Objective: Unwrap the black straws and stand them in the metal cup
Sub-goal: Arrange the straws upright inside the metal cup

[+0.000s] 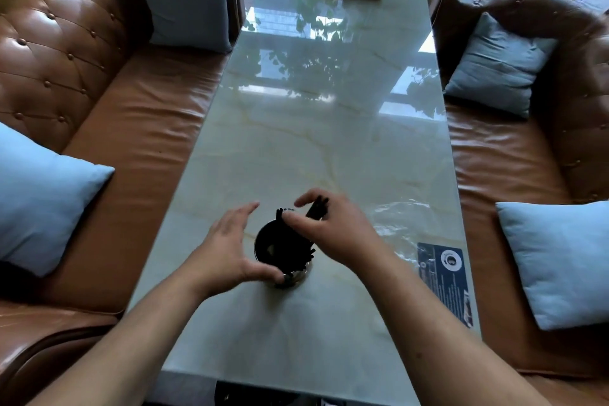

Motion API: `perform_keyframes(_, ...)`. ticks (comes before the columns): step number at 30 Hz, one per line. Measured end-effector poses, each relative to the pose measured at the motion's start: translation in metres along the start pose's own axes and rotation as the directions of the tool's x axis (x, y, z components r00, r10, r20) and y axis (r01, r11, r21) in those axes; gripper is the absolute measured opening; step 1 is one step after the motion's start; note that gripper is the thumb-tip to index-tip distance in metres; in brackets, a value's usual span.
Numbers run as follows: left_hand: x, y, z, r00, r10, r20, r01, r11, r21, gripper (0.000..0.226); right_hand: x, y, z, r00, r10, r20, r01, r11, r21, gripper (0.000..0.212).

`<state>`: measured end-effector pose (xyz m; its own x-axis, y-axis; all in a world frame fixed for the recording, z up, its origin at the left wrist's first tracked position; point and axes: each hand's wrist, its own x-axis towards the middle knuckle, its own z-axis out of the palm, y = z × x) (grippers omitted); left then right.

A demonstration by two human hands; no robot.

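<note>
The black straws (298,237) are where I look first: a dark bundle leaning across the mouth of the metal cup (280,254), lower ends inside it, upper ends fanning up toward the far rim and past it. The cup sits on the near half of the marble tabletop (329,142), roughly on the centre line, and looks tipped a little toward me, though I can't be sure.

My right hand (333,234) is over the cup from the right, thumb and fingers closed around the upper part of the bundle, a few straw tips poking out above the knuckles. My left hand (230,250) has its fingers spread apart, thumb curled against the near base of the cup, steadying it rather than gripping anything.

As I judge it, the step in hand is seating the bundle. To do that well I would keep the left thumb braced low on the cup so it can't skid on the glossy stone, bring the straws toward vertical, and loosen the right hand only once the ends rest on the bottom, so they don't splay or tip the cup.

Just right of the right hand lies a crumpled clear plastic wrapper (400,224), with a blue printed label (443,277) on the tabletop nearer the edge. Brown leather sofas (138,128) with pale blue cushions flank both sides.
</note>
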<state>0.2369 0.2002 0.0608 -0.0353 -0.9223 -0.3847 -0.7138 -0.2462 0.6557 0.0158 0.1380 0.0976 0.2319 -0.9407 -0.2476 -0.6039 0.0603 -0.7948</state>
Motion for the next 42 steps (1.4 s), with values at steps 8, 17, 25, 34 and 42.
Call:
perform_keyframes(8, 0.021, 0.020, 0.038, 0.992, 0.107, -0.064, -0.087, 0.961, 0.264, 0.133, -0.019, 0.034, 0.028, 0.970, 0.133, 0.202, -0.192, 0.932, 0.309, 0.032)
perform_keyframes(17, 0.034, 0.048, 0.049, 0.964, 0.027, -0.265, -0.017, 0.999, 0.042, 0.072, -0.019, 0.036, 0.040, 0.963, 0.145, 0.226, -0.239, 0.845, 0.478, 0.049)
perform_keyframes(25, 0.036, 0.041, 0.053, 0.966, -0.099, -0.238, 0.063, 0.986, -0.156, 0.063, -0.012, 0.035, 0.042, 0.968, 0.159, 0.192, -0.225, 0.889, 0.399, 0.049)
perform_keyframes(34, 0.033, 0.041, 0.055, 0.921, -0.163, -0.354, 0.020, 0.927, -0.374, 0.027, -0.013, 0.039, 0.035, 0.998, 0.057, 0.011, -0.057, 0.948, 0.315, 0.039)
perform_keyframes(42, 0.030, 0.060, 0.057, 0.767, -0.452, -0.456, 0.164, 0.824, -0.542, 0.011, -0.014, 0.029, 0.044, 0.983, 0.040, -0.181, 0.015, 0.956, 0.294, 0.032)
